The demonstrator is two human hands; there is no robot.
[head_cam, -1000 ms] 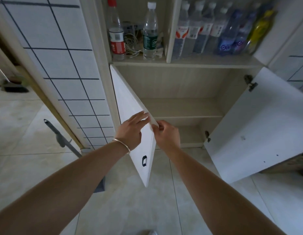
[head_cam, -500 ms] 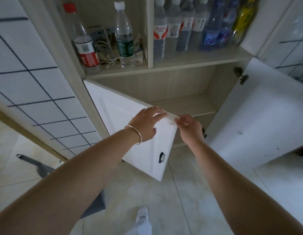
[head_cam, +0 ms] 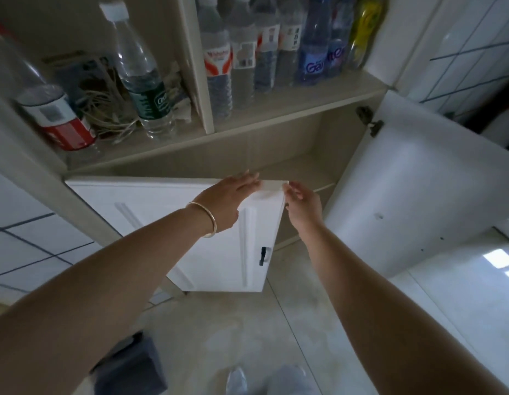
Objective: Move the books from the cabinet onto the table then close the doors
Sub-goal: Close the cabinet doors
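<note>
While the left hand (head_cam: 229, 202) presses flat, right fingers (head_cam: 290, 192) pinch the left door (head_cam: 173, 220) corner.

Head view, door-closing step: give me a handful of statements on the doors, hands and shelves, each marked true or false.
1. The left hand lies on the left door near its top edge. True.
2. The right door is closed. False: it stands wide open.
3. Books fill the lower compartment. False: no books show in the visible part.
4. Bottles stand on the upper shelf. True.
5. The right hand grips the black handle. False: it is at the door's top corner.
</note>
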